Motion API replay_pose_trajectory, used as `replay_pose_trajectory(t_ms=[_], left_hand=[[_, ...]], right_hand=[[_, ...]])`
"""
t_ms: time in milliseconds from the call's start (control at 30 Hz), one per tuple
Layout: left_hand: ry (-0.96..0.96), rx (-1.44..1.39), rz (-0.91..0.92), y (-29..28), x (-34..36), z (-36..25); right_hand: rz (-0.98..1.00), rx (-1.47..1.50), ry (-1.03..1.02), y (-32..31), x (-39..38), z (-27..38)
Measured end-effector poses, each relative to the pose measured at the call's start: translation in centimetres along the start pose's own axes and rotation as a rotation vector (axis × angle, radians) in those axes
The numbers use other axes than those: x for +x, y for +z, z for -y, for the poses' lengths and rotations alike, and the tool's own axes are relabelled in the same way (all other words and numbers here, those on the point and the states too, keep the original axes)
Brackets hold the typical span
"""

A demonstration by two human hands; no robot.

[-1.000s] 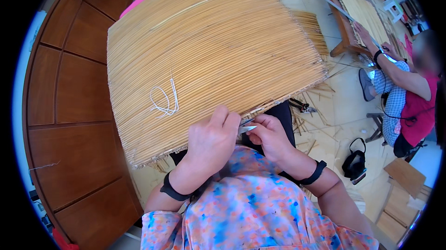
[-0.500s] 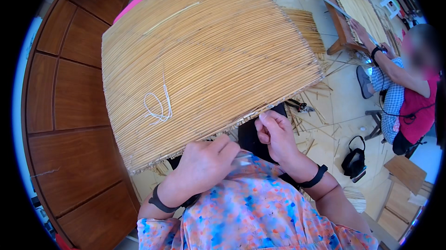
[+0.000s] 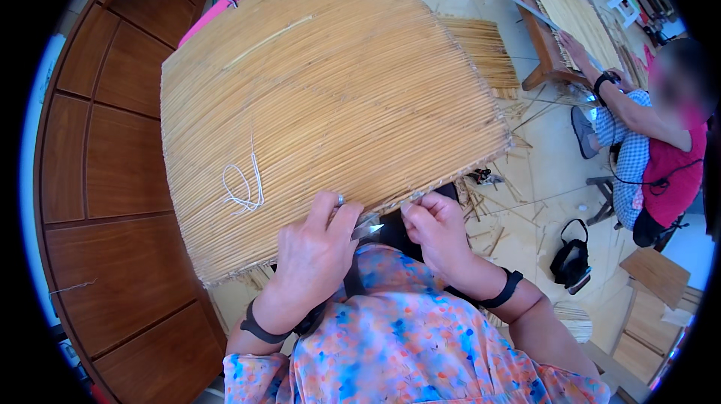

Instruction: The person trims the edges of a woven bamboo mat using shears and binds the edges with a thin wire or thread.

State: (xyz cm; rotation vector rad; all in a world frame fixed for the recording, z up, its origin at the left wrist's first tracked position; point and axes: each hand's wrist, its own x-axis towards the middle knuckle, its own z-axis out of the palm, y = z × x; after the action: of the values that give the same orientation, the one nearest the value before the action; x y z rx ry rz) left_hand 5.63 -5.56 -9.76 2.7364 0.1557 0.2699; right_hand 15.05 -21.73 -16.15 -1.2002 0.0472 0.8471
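Note:
A large mat [image 3: 323, 104] of tan reeds in parallel rows has a frayed, bound edge nearest me. My left hand [image 3: 319, 246] is closed around a small silver cutting tool [image 3: 370, 228], its pointed blade showing just below that edge. My right hand [image 3: 435, 231] pinches at the near edge, right of the blade; any thread between those fingertips is too small to make out. A loose loop of white thread [image 3: 242, 186] lies on the mat's left part.
A wooden cabinet [image 3: 120, 254] stands left. At right, a seated co-worker [image 3: 661, 171] handles a lighter mat [image 3: 571, 13] on a wooden bench [image 3: 537, 73]. Loose reeds, pliers [image 3: 484, 176] and a black bag [image 3: 571, 261] lie on the floor. A pink object [image 3: 210, 13] is behind the mat.
My left hand dropped lower, then rose back to the edge with the blade. My right hand lifted, then moved slightly left along the edge. The mat has shifted slightly left in view.

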Motion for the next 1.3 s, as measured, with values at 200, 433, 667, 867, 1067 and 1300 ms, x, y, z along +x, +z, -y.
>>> replay_pose_trajectory(t_ms=[200,433,667,867,1067,1300], left_hand=[[-0.074,-0.081,0.014,0.5,-0.9,0.3],[0.023,-0.039,0.004,1.0,-0.4,0.0],[-0.032,-0.071,-0.013,0.8,-0.2,0.3],[-0.121,-0.082,-0.115,0.2,-1.2,1.6],[-0.286,-0.052,-0.204,-2.2,-3.0,3.9],[-0.186,-0.049,-0.251,-1.7,-7.9,5.6]], right_hand=[[0.059,-0.095,0.07,-0.8,0.3,-0.1],[0.11,-0.098,0.081,-1.3,0.6,-0.4],[0.051,-0.213,0.114,-1.0,0.8,0.4],[0.068,-0.128,0.13,-0.8,0.9,0.5],[0.054,-0.036,0.181,-1.2,0.7,0.6],[0.067,-0.032,0.125,-1.3,0.5,0.4]])
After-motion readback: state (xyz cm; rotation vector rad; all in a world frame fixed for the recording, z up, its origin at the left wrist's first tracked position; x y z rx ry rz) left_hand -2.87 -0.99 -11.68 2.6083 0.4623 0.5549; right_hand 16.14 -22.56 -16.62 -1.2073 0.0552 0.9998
